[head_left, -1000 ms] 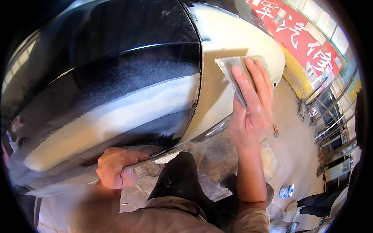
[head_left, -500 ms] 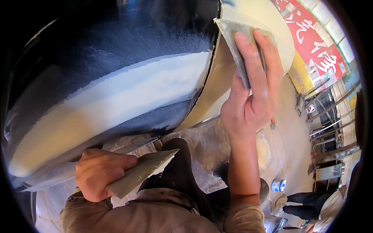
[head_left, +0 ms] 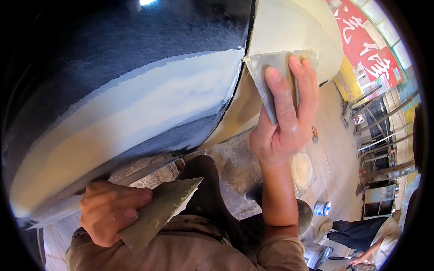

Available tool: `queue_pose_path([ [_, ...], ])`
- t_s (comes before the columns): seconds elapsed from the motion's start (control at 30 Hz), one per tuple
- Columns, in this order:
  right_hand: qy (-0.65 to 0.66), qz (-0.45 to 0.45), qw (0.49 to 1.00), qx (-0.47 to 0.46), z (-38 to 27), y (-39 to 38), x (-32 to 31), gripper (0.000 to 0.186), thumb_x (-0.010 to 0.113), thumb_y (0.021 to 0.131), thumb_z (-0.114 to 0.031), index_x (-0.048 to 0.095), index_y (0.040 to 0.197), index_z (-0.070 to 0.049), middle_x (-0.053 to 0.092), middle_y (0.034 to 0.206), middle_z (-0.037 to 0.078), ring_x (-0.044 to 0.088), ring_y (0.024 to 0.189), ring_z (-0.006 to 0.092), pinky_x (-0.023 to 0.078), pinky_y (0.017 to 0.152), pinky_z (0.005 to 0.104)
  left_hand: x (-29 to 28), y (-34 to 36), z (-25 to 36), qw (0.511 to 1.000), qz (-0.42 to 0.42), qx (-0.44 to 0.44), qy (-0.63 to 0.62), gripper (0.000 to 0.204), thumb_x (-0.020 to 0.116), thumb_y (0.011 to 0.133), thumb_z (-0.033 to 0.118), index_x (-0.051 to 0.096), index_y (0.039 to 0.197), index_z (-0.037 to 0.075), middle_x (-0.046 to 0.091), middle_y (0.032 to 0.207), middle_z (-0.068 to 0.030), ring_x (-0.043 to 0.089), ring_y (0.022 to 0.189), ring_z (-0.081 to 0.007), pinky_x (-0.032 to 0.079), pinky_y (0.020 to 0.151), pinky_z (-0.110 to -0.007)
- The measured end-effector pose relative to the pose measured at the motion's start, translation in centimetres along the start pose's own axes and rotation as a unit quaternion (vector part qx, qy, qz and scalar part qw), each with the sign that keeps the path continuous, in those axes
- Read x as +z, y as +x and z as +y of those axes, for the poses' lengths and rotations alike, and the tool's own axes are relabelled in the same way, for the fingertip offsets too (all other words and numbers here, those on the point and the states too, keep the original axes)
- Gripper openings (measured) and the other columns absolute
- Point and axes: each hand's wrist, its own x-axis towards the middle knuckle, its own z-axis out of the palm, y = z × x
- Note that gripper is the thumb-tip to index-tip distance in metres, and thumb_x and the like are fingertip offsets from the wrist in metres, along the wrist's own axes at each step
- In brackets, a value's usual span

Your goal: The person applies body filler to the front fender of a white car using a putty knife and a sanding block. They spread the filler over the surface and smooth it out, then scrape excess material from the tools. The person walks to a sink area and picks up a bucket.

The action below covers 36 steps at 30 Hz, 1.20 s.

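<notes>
My right hand grips a flat grey metal spreader against the cream panel of a car, just right of a dark seam, fingers spread over the blade. My left hand holds a second grey spreader low at the left, with pale paste along its edge. Beside the seam, the black body panel carries a long band of pale filler with a hazy, scuffed surround.
My knee is below the panel. At right are a red and yellow sign, metal bars along a wall, a can on the stained concrete floor, another can and another person at lower right.
My left hand has left the panel's lower edge and moved down and left, showing its spreader. My right hand's spreader went up, then came down along the cream panel beside the seam.
</notes>
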Motion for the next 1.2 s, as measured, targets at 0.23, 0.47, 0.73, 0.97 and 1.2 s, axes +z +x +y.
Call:
queue_pose_path([
  [0.23, -0.004, 0.0, 1.0, 0.007, 0.1, -2.1, 0.4, 0.035, 0.057, 0.083, -0.003, 0.069, 0.116, -0.007, 0.057, 0.13, 0.022, 0.05, 0.122, 0.0449, 0.038, 0.105, 0.0482, -0.1, -0.2, 0.1, 1.0, -0.006, -0.002, 0.02, 0.013, 0.055, 0.089, 0.009, 0.047, 0.094, 0.0, 0.068, 0.076, -0.0228, 0.07, 0.06, -0.0281, 0.038, 0.038, -0.026],
  [0.47, -0.03, -0.007, 0.999, 0.012, 0.1, -4.3, 0.8, 0.031, 0.057, 0.088, -0.008, 0.068, 0.117, -0.013, 0.055, 0.131, 0.022, 0.049, 0.122, 0.0463, 0.039, 0.104, 0.0495, 0.0, -0.3, 0.5, 0.999, 0.0, -0.019, 0.043, 0.013, 0.051, 0.092, 0.011, 0.046, 0.101, 0.002, 0.069, 0.078, -0.0208, 0.07, 0.06, -0.0262, 0.035, 0.043, -0.027],
  [0.73, -0.025, 0.006, 0.998, 0.054, -0.5, -7.0, 1.4, 0.041, 0.067, 0.078, -0.01, 0.072, 0.113, -0.03, 0.057, 0.131, 0.011, 0.05, 0.122, 0.0393, 0.037, 0.095, 0.0457, -0.1, -0.4, 0.6, 0.999, -0.013, -0.022, 0.039, 0.013, 0.05, 0.094, 0.012, 0.045, 0.101, 0.002, 0.068, 0.076, -0.0199, 0.069, 0.06, -0.0254, 0.036, 0.044, -0.027],
  [0.97, -0.036, -0.091, 0.99, 0.1, -2.0, -9.2, -1.1, 0.048, 0.062, 0.073, -0.002, 0.072, 0.112, -0.028, 0.059, 0.129, 0.011, 0.052, 0.121, 0.0371, 0.035, 0.092, 0.047, 0.4, -0.1, 0.6, 0.998, 0.01, -0.025, 0.051, 0.017, 0.054, 0.094, 0.014, 0.044, 0.092, 0.001, 0.067, 0.072, -0.02, 0.067, 0.054, -0.0247, 0.043, 0.037, -0.028],
  [1.2, 0.251, 0.159, 0.869, 0.394, -2.3, -9.0, -7.3, 0.036, 0.05, 0.09, -0.008, 0.059, 0.126, -0.007, 0.061, 0.126, 0.014, 0.055, 0.118, 0.0344, 0.034, 0.108, 0.0543, 1.6, -0.4, 1.0, 0.991, 0.105, -0.057, 0.053, 0.027, 0.041, 0.104, 0.028, 0.047, 0.102, 0.001, 0.064, 0.064, -0.0157, 0.06, 0.048, -0.0195, 0.043, 0.046, -0.028],
])
